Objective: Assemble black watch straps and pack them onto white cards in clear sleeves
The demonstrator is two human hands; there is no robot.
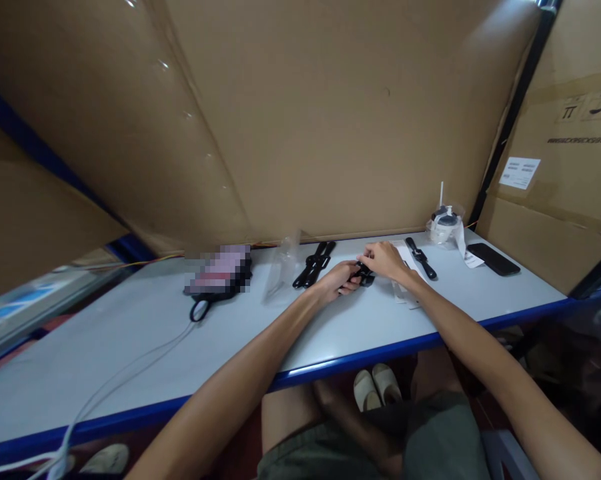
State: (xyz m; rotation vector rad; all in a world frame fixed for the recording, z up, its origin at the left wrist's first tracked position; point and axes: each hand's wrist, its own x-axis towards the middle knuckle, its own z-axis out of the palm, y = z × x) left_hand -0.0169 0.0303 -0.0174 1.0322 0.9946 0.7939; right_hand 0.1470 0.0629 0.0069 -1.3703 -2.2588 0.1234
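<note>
Both of my hands meet over the middle of the white table (130, 347). My left hand (336, 280) is closed around a small black watch-like part (363, 273), and my right hand (384, 259) pinches the same part from the right. Just left of my hands lie two black straps (314, 264), side by side. A black watch with its strap (420, 257) rests on white paper (404, 288) to the right of my hands.
A black phone (493, 259) lies at the far right, beside a bagged white-and-dark item (445, 225). A blurred dark object (220, 272) with a white cable (115, 387) sits to the left, a clear plastic bag (282, 265) next to it. Cardboard walls (330, 113) enclose the table.
</note>
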